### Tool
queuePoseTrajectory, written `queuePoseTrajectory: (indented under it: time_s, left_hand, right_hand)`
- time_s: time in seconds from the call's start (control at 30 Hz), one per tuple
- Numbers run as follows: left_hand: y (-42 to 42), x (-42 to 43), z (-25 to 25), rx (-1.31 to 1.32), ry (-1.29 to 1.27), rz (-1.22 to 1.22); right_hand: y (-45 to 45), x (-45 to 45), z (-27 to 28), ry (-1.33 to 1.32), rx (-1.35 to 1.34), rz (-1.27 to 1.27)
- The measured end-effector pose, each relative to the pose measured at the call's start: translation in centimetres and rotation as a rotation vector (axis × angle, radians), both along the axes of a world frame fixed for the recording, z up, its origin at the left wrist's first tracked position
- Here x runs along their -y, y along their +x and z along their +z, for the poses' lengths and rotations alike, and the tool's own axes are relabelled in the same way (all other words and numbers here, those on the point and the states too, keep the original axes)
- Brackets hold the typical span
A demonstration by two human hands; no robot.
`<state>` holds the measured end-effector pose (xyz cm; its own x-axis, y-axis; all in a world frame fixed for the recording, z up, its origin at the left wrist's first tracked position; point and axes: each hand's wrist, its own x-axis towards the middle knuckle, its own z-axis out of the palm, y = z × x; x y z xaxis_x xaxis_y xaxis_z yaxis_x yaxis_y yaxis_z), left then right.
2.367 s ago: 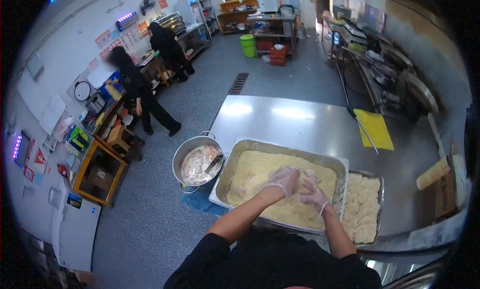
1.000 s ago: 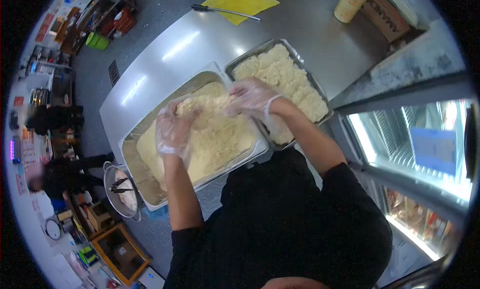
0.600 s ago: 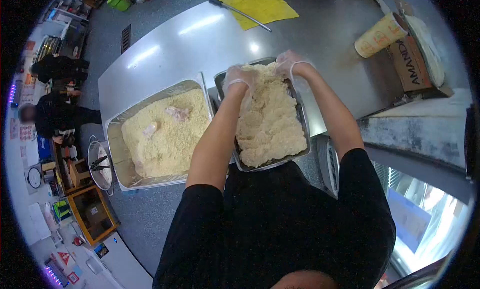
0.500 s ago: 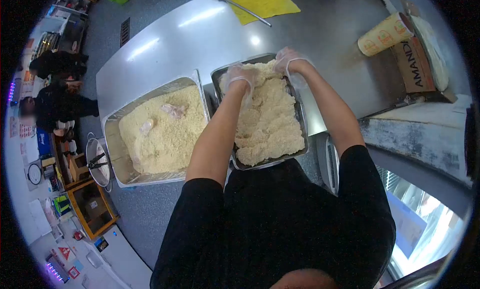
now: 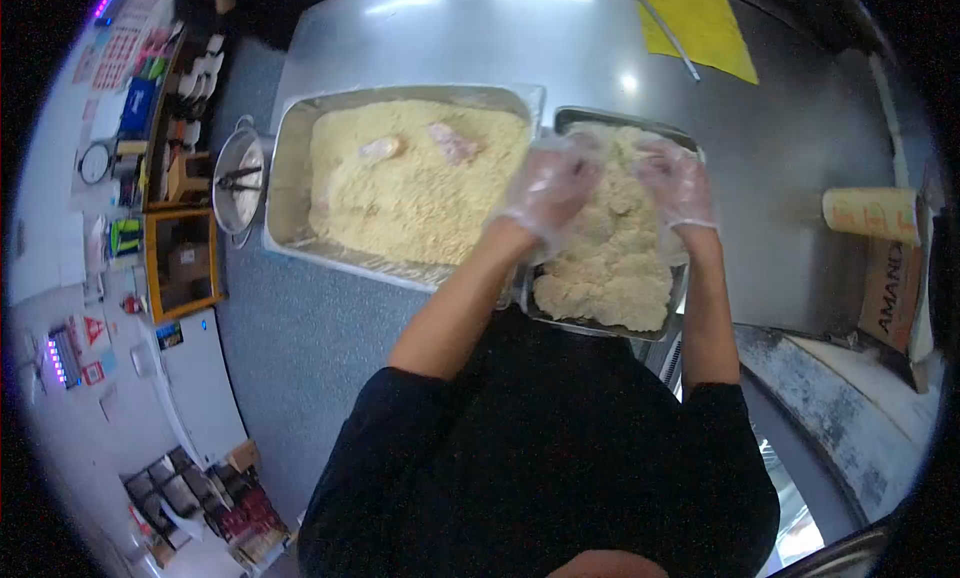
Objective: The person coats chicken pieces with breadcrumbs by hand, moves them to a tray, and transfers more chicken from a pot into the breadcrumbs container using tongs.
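Note:
Both my hands wear clear plastic gloves and are slightly blurred. My left hand (image 5: 555, 186) is over the left rim of a metal tray (image 5: 684, 296), its fingers curled inward. My right hand (image 5: 680, 183) is at the tray's right side, fingers bent toward the left hand. Whatever their fingertips hold, if anything, is hidden. Pale, crumb-coated pieces (image 5: 605, 283) lie packed together in this tray. To the left, a larger metal pan (image 5: 290, 193) holds yellowish breading (image 5: 400, 213). Two pinkish pieces of raw meat, one on the left (image 5: 380, 149) and one on the right (image 5: 452, 144), lie partly coated on top.
A yellow cloth (image 5: 715, 28) and a thin metal rod (image 5: 668, 36) lie at the far side of the steel table (image 5: 450, 43). A printed roll (image 5: 868, 213) and a cardboard box (image 5: 888, 293) are on the right. At left stands a metal pot (image 5: 228, 193).
My view has turned, so the pans appear farther right. My hands have drawn in over the tray's far half, and their fingers look more curled.

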<state>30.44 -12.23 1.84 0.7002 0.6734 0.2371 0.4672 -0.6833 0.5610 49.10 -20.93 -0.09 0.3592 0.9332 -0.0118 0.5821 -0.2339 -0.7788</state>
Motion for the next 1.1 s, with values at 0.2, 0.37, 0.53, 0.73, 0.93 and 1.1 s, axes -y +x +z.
queuePoseTrajectory:
  time_s: [0.2,0.37,0.53,0.73,0.93,1.1]
  left_hand:
    - [-21.2,-4.9,-1.6,-0.377,-0.258,0.232]
    - [-29.3,-8.2,-3.6,-1.006,-0.312,0.222]
    - [-30.1,-10.6,-1.7,-1.027,-0.607,-0.145]
    - [-30.5,-11.5,-9.5,-0.904,-0.551,-0.272]
    - [-28.9,-10.8,-14.6,-0.104,-1.732,0.361]
    - [-30.3,-12.4,-1.2,0.527,-1.931,0.326]
  right_hand:
    - [-17.2,-4.4,3.1,-0.289,-0.378,0.555]
    - [-26.9,-5.5,-5.1,-0.588,-0.087,0.333]
    - [-30.1,-7.1,-5.8,-0.905,-0.445,0.233]
    - [-34.8,-10.1,-11.1,-0.674,-1.099,-0.269]
    - [-35.5,-11.8,-9.7,-0.563,-1.516,-0.441]
    - [-35.7,-13.7,-1.8,-0.173,-1.594,-0.278]
